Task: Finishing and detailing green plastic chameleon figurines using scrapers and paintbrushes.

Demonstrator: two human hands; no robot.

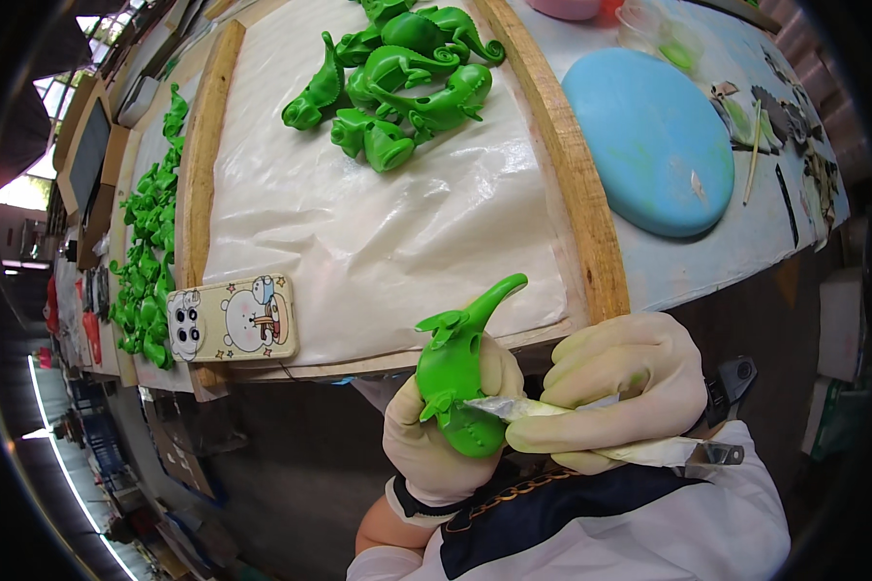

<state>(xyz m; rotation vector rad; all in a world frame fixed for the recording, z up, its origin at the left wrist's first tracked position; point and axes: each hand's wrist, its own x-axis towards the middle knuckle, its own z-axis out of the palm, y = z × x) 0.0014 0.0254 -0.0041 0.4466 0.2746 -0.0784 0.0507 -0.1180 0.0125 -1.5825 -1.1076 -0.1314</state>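
My left hand (434, 473), in a pale glove, is closed around a glossy green chameleon figure (452, 366) just beyond the table's near edge. The figure stands upright, its long curved end pointing up and to the right. From the right, my gloved right hand (630, 382) grips a craft knife (649, 451) with a whitish wrapped handle. Its pointed blade touches the figure's lower part or lies right against it. Farther back, several similar green chameleon figures (407, 73) with curled tails are heaped on a white plastic sheet (388, 232).
Wooden strips (567, 145) border the sheet. A phone in a bear-print case (233, 320) lies at its near left corner. Many small green parts (150, 252) are piled farther left. To the right sit a blue oval pad (649, 140), a thin stick (752, 155) and scraps.
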